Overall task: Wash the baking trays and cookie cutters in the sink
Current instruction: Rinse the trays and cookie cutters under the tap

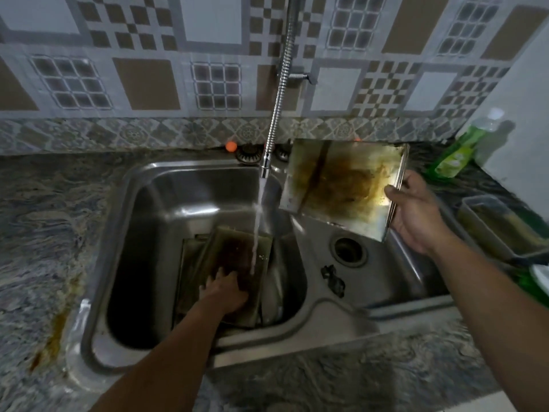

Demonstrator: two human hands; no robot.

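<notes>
L hand (227, 288) on sink tray (237, 257); R hand (416, 215) grips tray edge (395, 197).

Both hands reach forward: the left (226, 289) low with fingers spread, the right (416, 215) raised, fingers curled.
</notes>
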